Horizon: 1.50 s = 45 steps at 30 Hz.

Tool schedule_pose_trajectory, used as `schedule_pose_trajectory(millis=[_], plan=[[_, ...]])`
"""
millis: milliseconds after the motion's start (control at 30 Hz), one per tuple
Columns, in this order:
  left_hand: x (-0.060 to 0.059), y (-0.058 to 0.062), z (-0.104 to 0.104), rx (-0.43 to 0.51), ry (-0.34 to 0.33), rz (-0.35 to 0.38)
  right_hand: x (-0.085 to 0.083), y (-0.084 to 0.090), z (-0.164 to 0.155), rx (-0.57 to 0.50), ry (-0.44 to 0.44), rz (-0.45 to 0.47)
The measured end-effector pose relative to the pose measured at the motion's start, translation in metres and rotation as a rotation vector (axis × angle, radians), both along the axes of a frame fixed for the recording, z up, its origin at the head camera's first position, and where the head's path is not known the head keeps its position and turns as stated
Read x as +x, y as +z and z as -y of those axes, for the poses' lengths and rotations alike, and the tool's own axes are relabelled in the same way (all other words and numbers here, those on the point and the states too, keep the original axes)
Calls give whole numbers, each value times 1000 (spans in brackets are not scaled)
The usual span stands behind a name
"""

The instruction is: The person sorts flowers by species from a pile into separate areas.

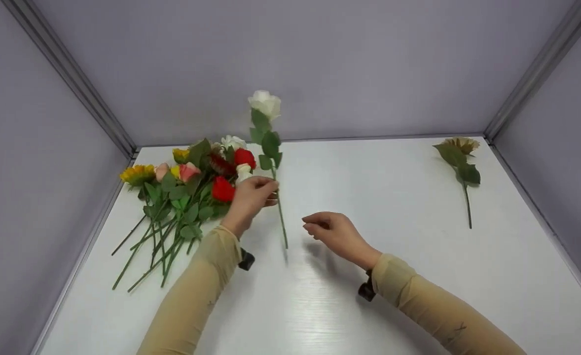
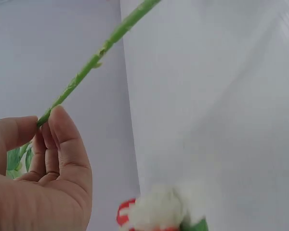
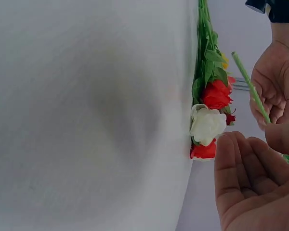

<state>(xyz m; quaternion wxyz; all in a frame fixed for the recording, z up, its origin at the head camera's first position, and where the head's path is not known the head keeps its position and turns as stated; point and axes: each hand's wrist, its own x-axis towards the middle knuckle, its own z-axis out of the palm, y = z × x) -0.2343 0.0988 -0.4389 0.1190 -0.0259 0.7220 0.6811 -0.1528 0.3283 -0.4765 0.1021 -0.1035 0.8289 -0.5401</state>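
My left hand (image 1: 252, 201) pinches the green stem of a white rose (image 1: 265, 103) between thumb and fingertips. The rose stands nearly upright, its bloom at the top and the bare stem end hanging below the hand. In the left wrist view the stem (image 2: 82, 72) runs up and to the right from the fingertips. My right hand (image 1: 339, 236) is held over the table, to the right of the stem end and apart from it. Its fingers are loosely bent with nothing between them, as the right wrist view of the hand (image 3: 255, 178) also shows.
A heap of flowers lies at the left, with a sunflower (image 1: 137, 175), pink roses (image 1: 189, 172), red roses (image 1: 223, 189) and another white rose (image 1: 233, 142). One pale yellow-brown flower (image 1: 460, 145) lies alone at the right on the white table (image 1: 394, 197). Grey walls enclose the table.
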Motion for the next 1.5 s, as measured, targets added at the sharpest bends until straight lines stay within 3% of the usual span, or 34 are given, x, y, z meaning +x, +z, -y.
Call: schedule_pose_trajectory(millis=[167,433,700,933,1267,1367,1500], plan=[[7,-8,-48,63,-60,-4,3,-5,-12,-154,-90,128],[20,-18,-89,108,-144,-49,11,-10,-28,-196,-221,183],[17,-19,-94,167,-84,-106,18,-12,-29,-195,-207,185],[17,-17,-91,163,-97,-79,17,-11,-29,-202,-231,196],[19,-19,-96,153,-137,-94,10,-6,-33,-248,-250,201],[21,-19,-97,103,-193,-127,7,-6,-40,-231,-262,202],[28,-21,-97,-173,-295,-277,-4,-3,-61,-151,-297,189]])
